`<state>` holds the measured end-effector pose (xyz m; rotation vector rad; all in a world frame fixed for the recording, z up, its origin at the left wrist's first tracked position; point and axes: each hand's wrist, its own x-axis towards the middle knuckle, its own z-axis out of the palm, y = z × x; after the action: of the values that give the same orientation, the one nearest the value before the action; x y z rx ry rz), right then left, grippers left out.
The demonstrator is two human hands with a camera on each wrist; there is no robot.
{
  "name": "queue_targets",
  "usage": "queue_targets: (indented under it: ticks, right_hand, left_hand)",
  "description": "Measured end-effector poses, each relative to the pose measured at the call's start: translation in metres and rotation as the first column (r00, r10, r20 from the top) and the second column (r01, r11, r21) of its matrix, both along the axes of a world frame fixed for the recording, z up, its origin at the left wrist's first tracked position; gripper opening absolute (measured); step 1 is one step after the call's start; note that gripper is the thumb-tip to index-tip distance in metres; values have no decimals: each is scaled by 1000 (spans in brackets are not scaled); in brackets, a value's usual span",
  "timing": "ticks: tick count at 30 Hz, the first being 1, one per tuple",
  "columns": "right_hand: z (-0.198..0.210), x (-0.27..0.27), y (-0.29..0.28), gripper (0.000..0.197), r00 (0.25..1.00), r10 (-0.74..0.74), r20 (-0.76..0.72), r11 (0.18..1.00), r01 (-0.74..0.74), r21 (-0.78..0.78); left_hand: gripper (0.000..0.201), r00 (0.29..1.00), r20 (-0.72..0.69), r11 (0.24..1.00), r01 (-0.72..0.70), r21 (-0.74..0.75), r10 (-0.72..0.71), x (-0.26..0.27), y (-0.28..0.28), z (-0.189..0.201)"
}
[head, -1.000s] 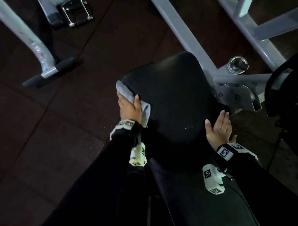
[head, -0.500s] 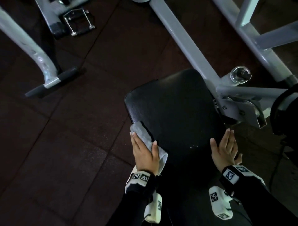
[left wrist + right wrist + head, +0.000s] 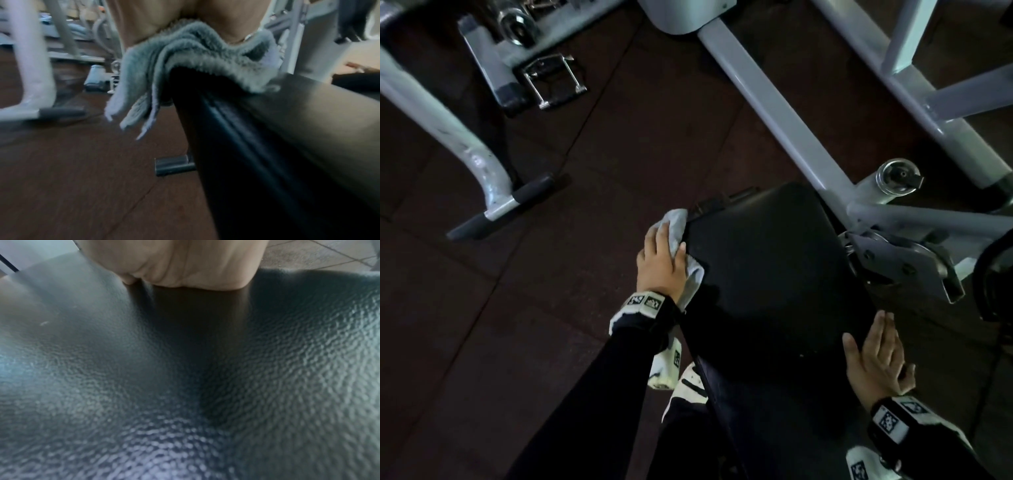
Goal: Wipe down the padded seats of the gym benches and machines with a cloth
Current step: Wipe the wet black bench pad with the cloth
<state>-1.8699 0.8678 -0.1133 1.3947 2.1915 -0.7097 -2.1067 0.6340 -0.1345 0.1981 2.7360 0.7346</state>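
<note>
Head view, near to far. Right hand (image 3: 873, 359) lies flat on the near right edge of the black padded seat (image 3: 774, 274), fingers (image 3: 881, 329) straight and together, thumb out toward the pad, holding nothing. Right wrist view: heel of the palm (image 3: 174, 264) pressed on the grained vinyl (image 3: 185, 369), fingers hidden from that camera. Both forearms in dark sleeves with marker-tagged wristbands. A white shoe (image 3: 690, 383) shows below the seat's left edge.

Seat's long axis runs from the near edge away toward the upper centre, tilted slightly left; its rounded far end points at the grey frame tube (image 3: 774, 102). Pad is narrower at that far end.

Left hand (image 3: 661, 263) is further up, on the seat's left edge near the far corner, fingers bent over the grey cloth (image 3: 674, 222) and pressing it to the pad's rim, thumb on the seat side. Cloth is bunched, long axis along the seat edge: one end pokes out past the fingertips, the other trails back under the palm toward the wrist. Left wrist view: cloth (image 3: 195, 65) draped over the corner of the pad (image 3: 267, 146), loose folds hanging down the outer side above the floor, palm on top of it. Blurred.

Right of the seat: grey pivot bracket (image 3: 904, 257) and a chrome knob (image 3: 897, 176), just beside the pad. Left, well apart: a curved grey machine leg with a black foot bar (image 3: 500, 209) on the dark rubber floor (image 3: 517, 325). Farthest: a metal cable handle (image 3: 551, 82) lying on the floor by another machine base.
</note>
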Motion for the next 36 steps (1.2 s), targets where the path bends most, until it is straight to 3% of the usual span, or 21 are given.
queue_targets:
  ticks: [7,11,15,18,21,23,26,28,32,36]
  right_hand:
    - [6,-6,0,66,997,-23,71,998,28,-57]
    - [15,-13,-2,65,997,-40,62,997,44,-62]
    - [20,-16,-2,74,993,-36,112,995,46,-90]
    - [20,-17,0,61,992,-42,120,995,52,-85]
    - [21,-18,-1,78,993,-19,118,996,30,-89]
    - [19,-16,-1,89,992,-11,123,995,22,-93]
    - [19,-16,0,86,992,4,129,996,7,-87]
    - [20,-16,-1,86,990,11,141,997,1,-82]
    - [19,-14,0,70,990,17,143,995,-3,-102]
    - [20,-15,0,77,991,39,126,993,-25,-116]
  left_hand:
    - [74,1000,1,997,2,82,-2,24,-3,8]
    - [79,992,97,989,92,-113,-81,-20,12,10]
    - [52,937,281,892,299,-340,-207,-51,65,26]
    - [52,912,275,842,393,-368,-306,-45,118,32]
    - [53,908,280,855,397,-333,-313,-40,143,34]
    - [52,896,301,872,407,-271,-325,-47,132,35]
    - [52,892,304,877,414,-245,-336,-50,89,33]
    - [54,925,257,900,345,-267,-279,-46,51,30]
    - [83,951,235,946,252,-203,-203,-36,7,17]
    - [48,944,305,944,209,-257,-126,-47,38,26]
